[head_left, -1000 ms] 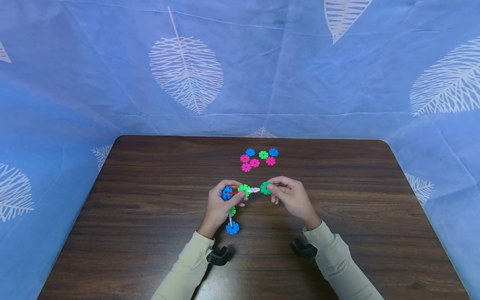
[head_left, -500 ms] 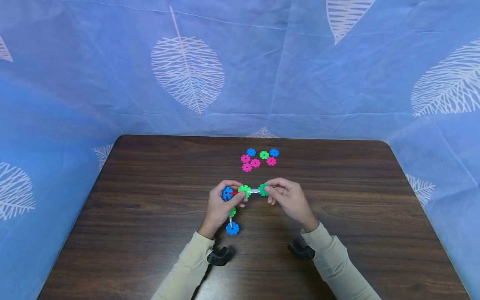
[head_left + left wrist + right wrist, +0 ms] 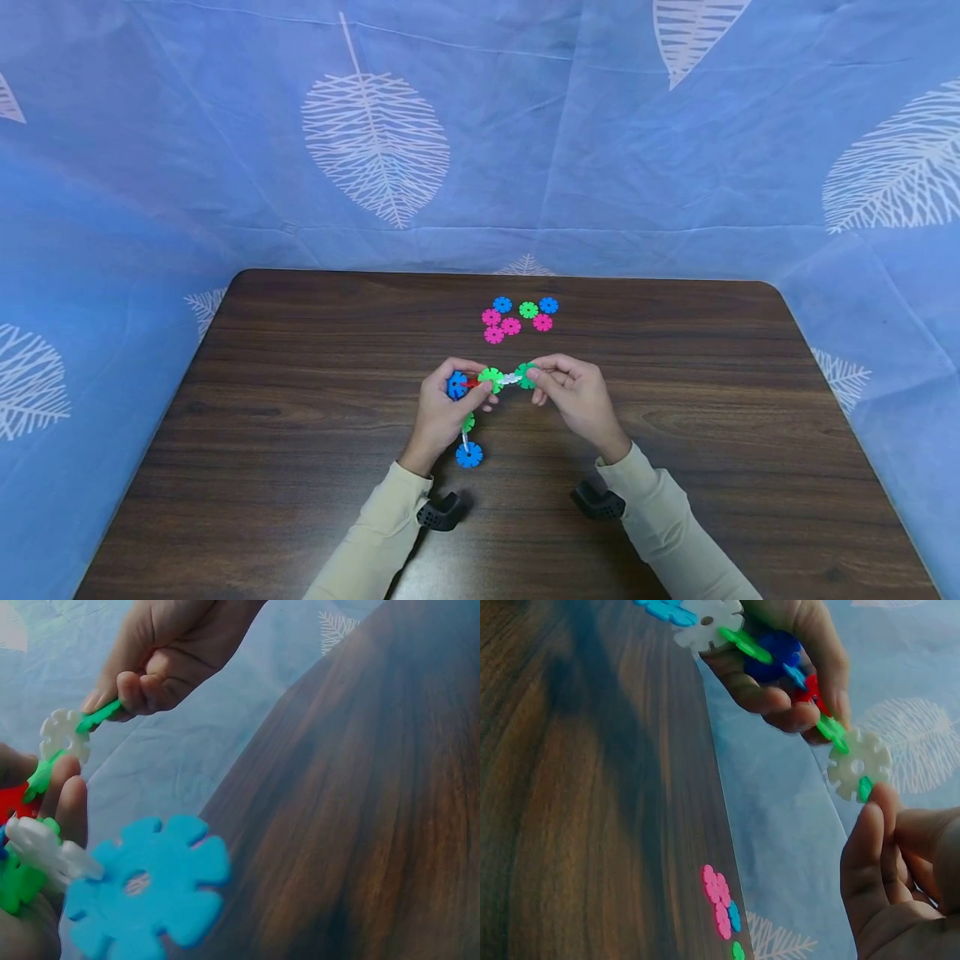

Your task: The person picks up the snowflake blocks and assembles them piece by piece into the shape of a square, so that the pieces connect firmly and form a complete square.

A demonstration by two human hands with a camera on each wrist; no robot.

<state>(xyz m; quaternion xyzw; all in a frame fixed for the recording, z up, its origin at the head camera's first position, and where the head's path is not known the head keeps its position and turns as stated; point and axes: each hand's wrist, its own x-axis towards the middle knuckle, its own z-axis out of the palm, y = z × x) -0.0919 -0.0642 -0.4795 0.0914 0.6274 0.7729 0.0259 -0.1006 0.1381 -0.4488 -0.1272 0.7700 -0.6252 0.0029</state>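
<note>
My left hand grips a chain of notched plastic snowflake discs, with its thumb on a light green disc. A red disc and a dark blue disc sit farther back in the chain. One branch hangs toward me and ends in a light blue disc. Past the light green disc, a white disc sticks out, set edgewise to it. My right hand pinches a darker green disc, whose edge meets the white disc. How deep their slots engage is hidden by fingertips.
Several loose discs lie beyond my hands on the brown wooden table: pink discs, blue discs and a green disc. A blue cloth with white leaf prints hangs behind the table's far edge.
My right hand has moved slightly left, bringing the darker green disc from a small gap up against the white disc. The chain in my left hand has shifted slightly right.
</note>
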